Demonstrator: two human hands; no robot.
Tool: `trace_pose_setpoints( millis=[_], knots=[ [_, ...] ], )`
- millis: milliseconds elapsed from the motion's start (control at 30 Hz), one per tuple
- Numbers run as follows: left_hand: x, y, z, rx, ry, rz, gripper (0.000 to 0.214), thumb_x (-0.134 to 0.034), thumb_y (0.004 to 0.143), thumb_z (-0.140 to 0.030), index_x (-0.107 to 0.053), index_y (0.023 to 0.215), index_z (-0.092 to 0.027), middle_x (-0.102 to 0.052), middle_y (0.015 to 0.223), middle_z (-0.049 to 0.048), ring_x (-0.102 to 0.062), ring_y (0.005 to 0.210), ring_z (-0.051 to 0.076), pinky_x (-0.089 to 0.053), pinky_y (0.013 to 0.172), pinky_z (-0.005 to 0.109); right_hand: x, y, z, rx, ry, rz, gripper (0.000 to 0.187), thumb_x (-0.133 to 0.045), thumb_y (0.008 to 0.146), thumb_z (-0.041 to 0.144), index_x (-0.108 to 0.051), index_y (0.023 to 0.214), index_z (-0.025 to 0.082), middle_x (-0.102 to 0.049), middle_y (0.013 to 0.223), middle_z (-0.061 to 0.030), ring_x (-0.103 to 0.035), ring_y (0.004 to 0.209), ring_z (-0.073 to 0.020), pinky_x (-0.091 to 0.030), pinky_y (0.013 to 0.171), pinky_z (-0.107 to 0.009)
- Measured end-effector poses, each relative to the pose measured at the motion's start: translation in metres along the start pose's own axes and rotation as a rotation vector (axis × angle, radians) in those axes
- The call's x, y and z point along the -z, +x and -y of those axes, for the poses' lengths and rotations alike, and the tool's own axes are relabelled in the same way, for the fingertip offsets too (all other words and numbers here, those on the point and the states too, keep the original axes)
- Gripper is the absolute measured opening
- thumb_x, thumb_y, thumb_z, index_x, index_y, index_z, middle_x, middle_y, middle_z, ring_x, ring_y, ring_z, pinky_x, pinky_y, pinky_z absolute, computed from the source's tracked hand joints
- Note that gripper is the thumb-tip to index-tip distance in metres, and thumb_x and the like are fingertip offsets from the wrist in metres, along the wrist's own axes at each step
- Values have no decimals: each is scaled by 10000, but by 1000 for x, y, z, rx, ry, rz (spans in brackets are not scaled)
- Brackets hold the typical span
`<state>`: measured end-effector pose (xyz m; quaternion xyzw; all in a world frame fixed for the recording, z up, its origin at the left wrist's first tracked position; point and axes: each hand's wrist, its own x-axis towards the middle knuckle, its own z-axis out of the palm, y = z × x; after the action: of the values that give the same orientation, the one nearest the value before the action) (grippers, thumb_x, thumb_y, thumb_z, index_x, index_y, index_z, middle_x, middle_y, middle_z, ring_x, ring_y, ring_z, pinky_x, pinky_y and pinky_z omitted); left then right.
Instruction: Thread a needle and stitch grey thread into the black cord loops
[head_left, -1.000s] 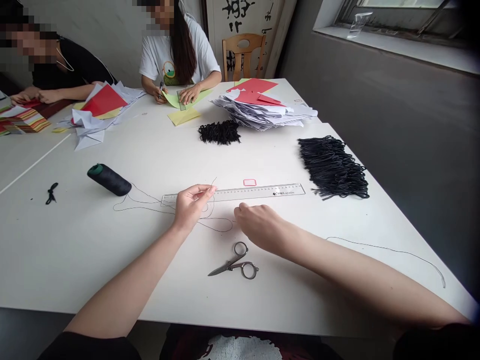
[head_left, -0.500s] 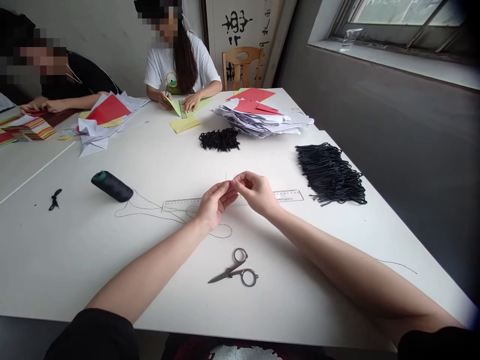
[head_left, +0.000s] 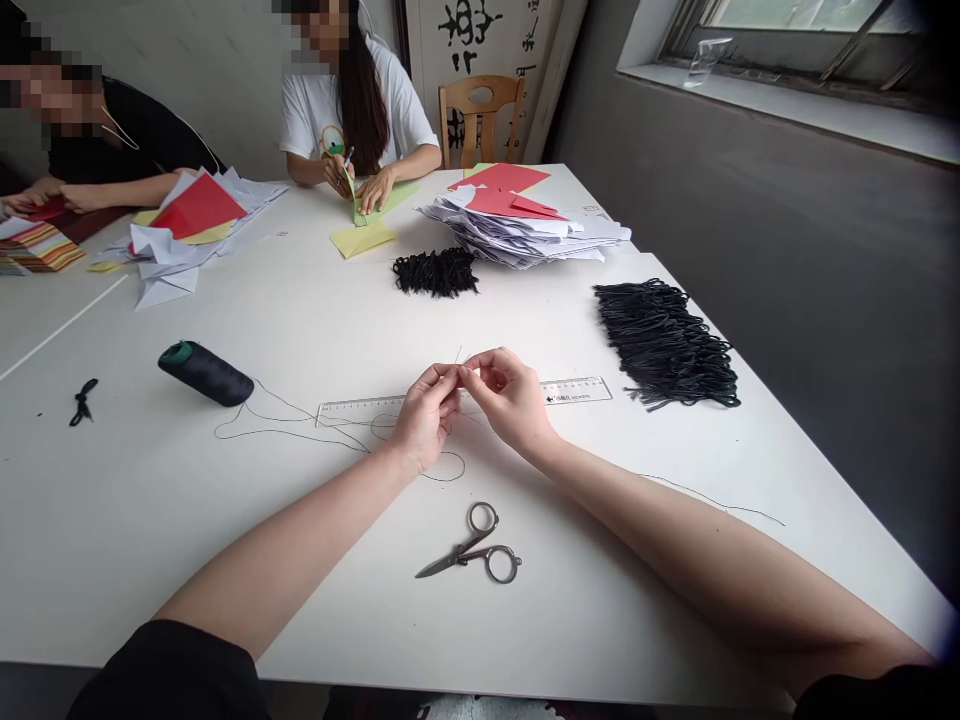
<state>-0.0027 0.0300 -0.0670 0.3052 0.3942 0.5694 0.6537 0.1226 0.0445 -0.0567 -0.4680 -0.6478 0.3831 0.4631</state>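
My left hand (head_left: 429, 418) and my right hand (head_left: 511, 398) meet fingertip to fingertip above a clear plastic ruler (head_left: 576, 391). Both pinch a thin black thread, whose short ends poke up over the fingers; the pinched part is hidden. Loose loops of black thread (head_left: 281, 432) run across the table from a dark thread spool (head_left: 206, 374) lying on its side at the left. Nearer to me lie metal scissors (head_left: 472, 548), their blades pointing left. Past my right forearm stretches a loose length of thread (head_left: 709, 494).
Bundled black cord loops (head_left: 664, 345) lie at the right, a smaller bundle (head_left: 435, 272) farther back. A paper stack (head_left: 517, 235) with red sheets stands behind. Across the white table (head_left: 315, 590), one person (head_left: 360, 110) handles green paper; another person (head_left: 127, 140) sits at far left.
The view has shifted slightly, so things at the left appear farther left. My hands stay together, with the thread ends tilted a little differently. More of the loose thread shows beside my right forearm.
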Motion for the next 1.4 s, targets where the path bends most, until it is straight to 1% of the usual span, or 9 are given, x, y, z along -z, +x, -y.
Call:
trace_pose_setpoints(
  millis=[100,267,367,467,533,633,833,1200,1400],
  knots=[
    [3,-1,-2,-13,99,-21,216,-725,720,-356,-614,741,-172,-488,618,-39,-228,447,45,-180,388,203,0,-1,-3,-12,37,2,226,-612,821,390,-613,809,164,-516,717,-16,-413,608,-99,-369,585,-249],
    [12,-3,-1,-110,304,-72,233,-702,746,-400,-669,775,-171,-617,731,12,-308,481,56,-237,420,215,1,-3,-9,-87,184,54,268,-595,836,425,-583,856,158,-598,844,-40,-480,638,-93,-397,598,-241],
    [16,-3,1,-142,343,-87,246,-705,752,-422,-689,803,-181,-628,726,13,-345,497,60,-246,425,208,1,-3,-10,-207,290,104,330,-585,833,476,-608,926,160,-559,725,-4,-438,560,-80,-364,537,-232],
    [16,-3,1,-156,338,-59,243,-710,758,-416,-701,810,-179,-631,727,17,-344,490,53,-243,416,205,2,-1,-10,-264,402,185,391,-593,821,511,-644,942,143,-492,593,24,-428,544,-86,-379,551,-239],
    [16,-3,1,-156,337,-56,238,-715,757,-411,-701,796,-177,-633,723,19,-342,486,51,-240,411,204,2,0,-11,-251,443,203,390,-629,793,511,-658,884,133,-541,637,2,-449,574,-87,-395,577,-244],
    [15,-3,-1,-150,341,-59,212,-715,755,-396,-702,773,-185,-636,704,13,-324,475,49,-237,410,207,2,2,-14,-234,455,163,369,-681,746,497,-660,810,133,-587,690,-20,-467,592,-89,-396,569,-241],
    [15,-5,0,-115,445,-48,190,-725,718,-385,-757,770,-204,-688,726,29,-355,480,69,-254,428,241,5,4,-18,-154,373,123,324,-672,766,474,-646,784,151,-565,632,1,-475,579,-89,-383,571,-237],
    [15,-5,1,-125,489,-58,186,-728,699,-359,-761,759,-186,-662,690,34,-355,485,73,-243,432,240,6,5,-18,-160,330,116,348,-654,783,485,-632,797,138,-565,661,-1,-464,574,-80,-379,566,-228],
    [15,-6,2,-127,460,-99,196,-721,702,-363,-744,763,-178,-656,694,38,-386,501,79,-236,421,227,7,4,-16,-187,385,168,424,-540,855,523,-691,937,135,-589,749,-33,-491,637,-94,-416,601,-235]
  ],
)
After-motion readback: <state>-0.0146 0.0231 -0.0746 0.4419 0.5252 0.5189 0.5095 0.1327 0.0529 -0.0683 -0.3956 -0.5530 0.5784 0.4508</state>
